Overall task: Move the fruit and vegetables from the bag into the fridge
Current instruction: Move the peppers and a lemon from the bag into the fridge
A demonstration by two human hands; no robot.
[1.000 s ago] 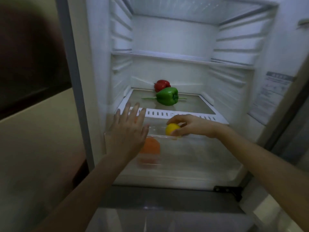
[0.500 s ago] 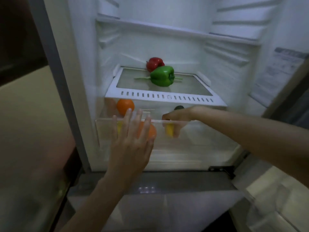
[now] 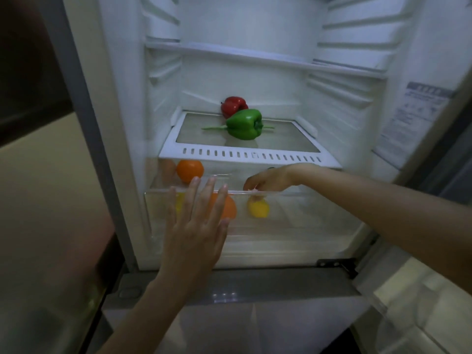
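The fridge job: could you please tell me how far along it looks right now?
Done: a red pepper and a green pepper lie on the glass shelf, and two oranges sit in the clear drawer. In hand: the right hand reaches into the drawer above a lemon; whether it grips it is unclear. The left hand lies flat against the drawer front. Left: unknown, the bag is out of view.

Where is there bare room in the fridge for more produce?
Free: drawer floor right of the lemon; glass shelf either side of the green pepper. Crowded: drawer's left, with oranges and left hand.
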